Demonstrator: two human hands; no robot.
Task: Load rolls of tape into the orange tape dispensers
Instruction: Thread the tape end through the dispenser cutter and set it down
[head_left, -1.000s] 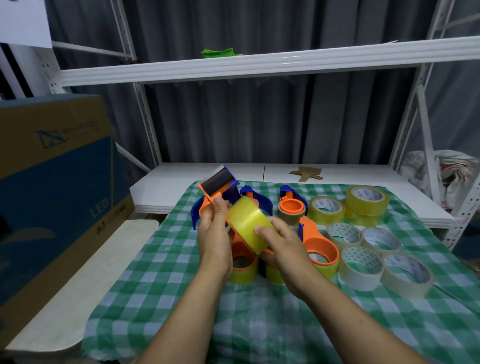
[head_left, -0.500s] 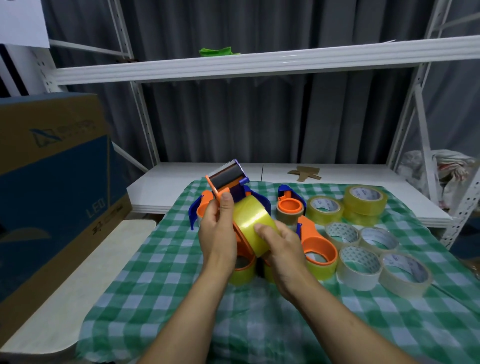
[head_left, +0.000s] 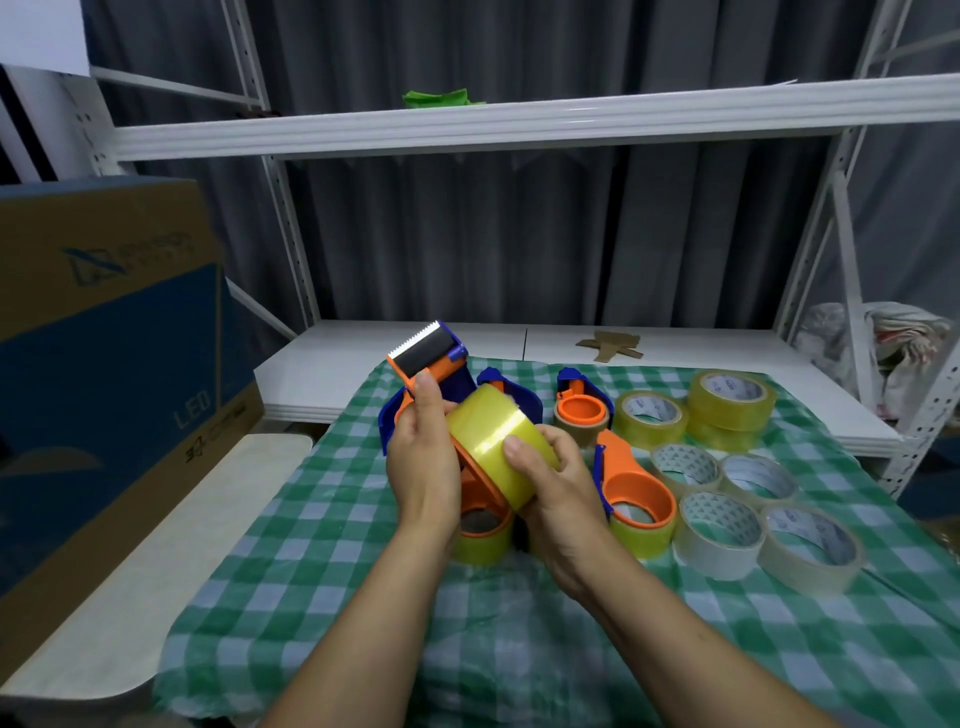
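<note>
The left hand (head_left: 423, 467) is wrapped around the orange tape dispenser (head_left: 426, 358), held above the desk (head_left: 337, 530) with its toothed blade end tilted up and away. The right hand (head_left: 558, 493) grips the yellow tape roll (head_left: 493, 434) by its rim, flat face against the dispenser's right flank. Seating it looks like a leftward push along the roll's axis; the hub is hidden.

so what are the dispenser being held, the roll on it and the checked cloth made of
The dispenser looks like moulded plastic, matte orange and blue; toothed blade maybe metal. The tape roll: glossy translucent yellowish film showing a highlight. The cloth: probably thin fabric, visibly wrinkled.
</note>
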